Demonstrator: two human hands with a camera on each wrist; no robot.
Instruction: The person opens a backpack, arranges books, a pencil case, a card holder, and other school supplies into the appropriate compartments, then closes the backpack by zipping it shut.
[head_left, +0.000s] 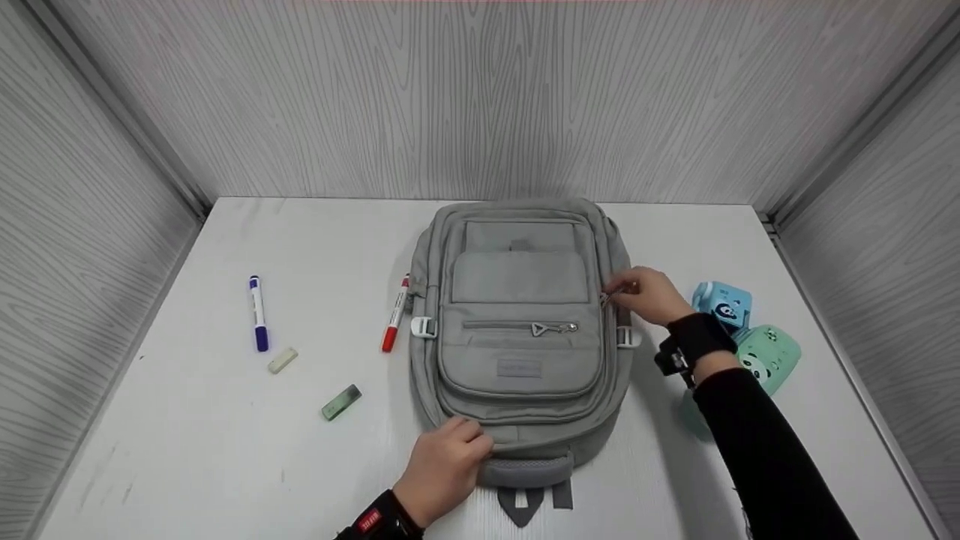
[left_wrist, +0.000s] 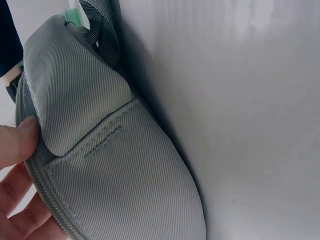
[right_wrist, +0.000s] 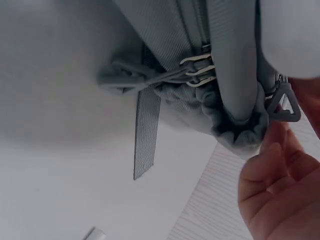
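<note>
A grey backpack [head_left: 517, 277] lies on its back, with its padded top handle [head_left: 525, 471] toward me. My left hand [head_left: 444, 469] grips its near edge. In the left wrist view, thumb and fingers pinch the zippered rim beside the ribbed grey fabric [left_wrist: 125, 175]. My right hand [head_left: 649, 296] is at the backpack's right side, fingers curled at the zipper. The right wrist view shows a triangular zipper pull [right_wrist: 285, 105] between those fingers; the exact contact is partly hidden. Another zipper pull [head_left: 541, 328] lies on the front pocket.
Left of the backpack lie a blue marker [head_left: 259, 313], a red marker [head_left: 395, 315], a pale eraser [head_left: 283, 360] and a green block [head_left: 341, 402]. Beyond my right wrist are a blue panda-print item [head_left: 726, 301] and a green panda-print case [head_left: 772, 352]. Grey panels surround the white table [head_left: 225, 450].
</note>
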